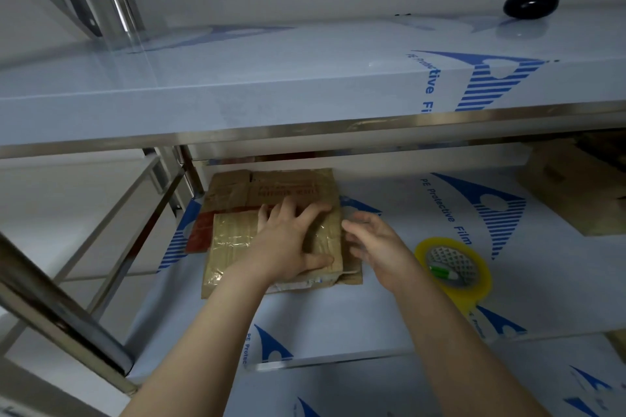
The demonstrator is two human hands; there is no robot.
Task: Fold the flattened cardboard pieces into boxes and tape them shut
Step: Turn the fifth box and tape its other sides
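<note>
— Where's the cardboard?

— The flattened cardboard pieces (233, 240) lie in a loose stack on the lower shelf (338, 322), toward its far left corner, close to the steel leg. The top piece is glossy with clear tape. A bigger printed one pokes out behind it, and a red-brown sheet shows along the left.

— And the hands?

— The left hand (291, 240) lies flat on top of the stack with its fingers spread and straight and its thumb along the near edge. It presses down and is wrapped round nothing. The right hand (376, 244) is at the right edge of the stack with its fingers bent inward. It's blurred, so I can't tell whether it has hold of an edge or only touches it.

— Any tape?

— A yellow tape roll (479, 286) lies flat just right of the right hand, near the front edge. A green and white pen (443, 272) rests in its hole.

— Anything else?

— A brown box (576, 186) sits at the far right corner of that shelf. On the upper shelf (237, 85), a black round thing (530, 5) sits at the far right.
</note>
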